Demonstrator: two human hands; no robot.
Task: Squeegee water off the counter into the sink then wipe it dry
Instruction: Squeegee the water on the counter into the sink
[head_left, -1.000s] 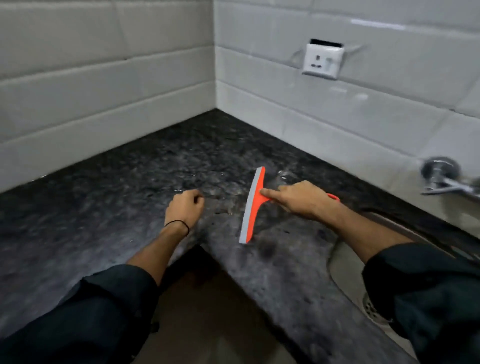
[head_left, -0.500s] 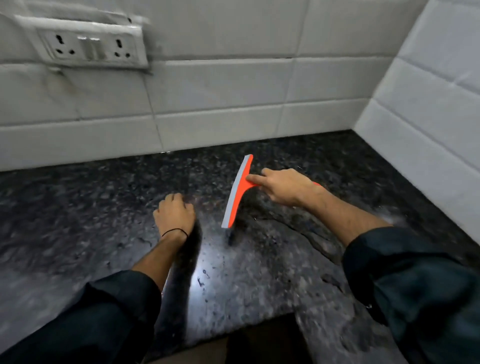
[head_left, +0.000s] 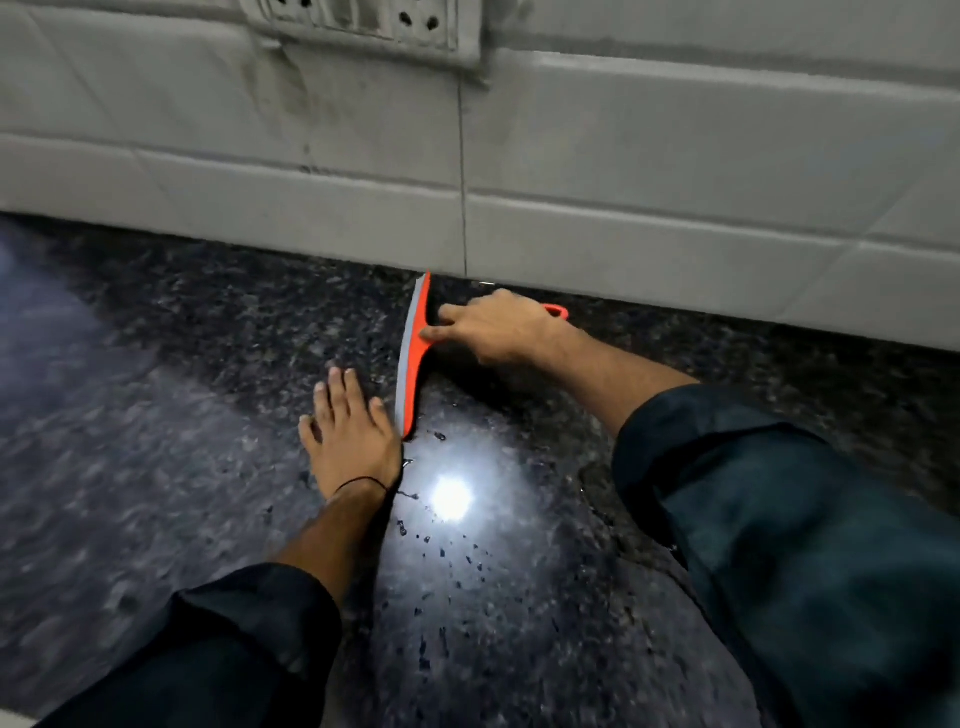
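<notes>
Right hand (head_left: 498, 327) around squeegee (head_left: 413, 364)

Squeegee (head_left: 413, 358) on counter (head_left: 156, 415) just right of left hand's fingers (head_left: 337, 395), far tip at tiled wall (head_left: 623, 208) beneath socket plate (head_left: 363, 21).

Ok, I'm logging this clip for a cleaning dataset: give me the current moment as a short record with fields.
tool: orange squeegee, blade edge down on the counter, far tip at the wall tiles
right hand: gripping the squeegee handle
left hand: flat on the counter, empty, beside the blade's near end
counter: dark speckled stone, droplets near the light glare
sink: not in view
cloth: not in view
</notes>
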